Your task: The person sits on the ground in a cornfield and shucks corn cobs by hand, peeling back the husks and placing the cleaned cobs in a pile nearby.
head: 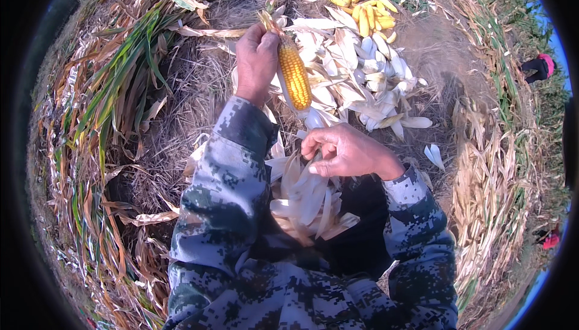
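Observation:
My left hand grips an ear of corn by its stalk end. The ear's yellow kernels are bare on the visible side, and its tip points down toward me. A pale strip of husk lies along the ear's left edge. Below the ear's tip is my right hand, its fingers curled and the thumb apart from them, with no ear in it. Loose pale corn husks lie beneath that hand, between my legs.
A broad heap of pale husks covers the ground ahead. Beyond it lies a pile of bare yellow corn ears. Cut corn stalks are heaped at left, and more dry stalks at right. A person is at the far right.

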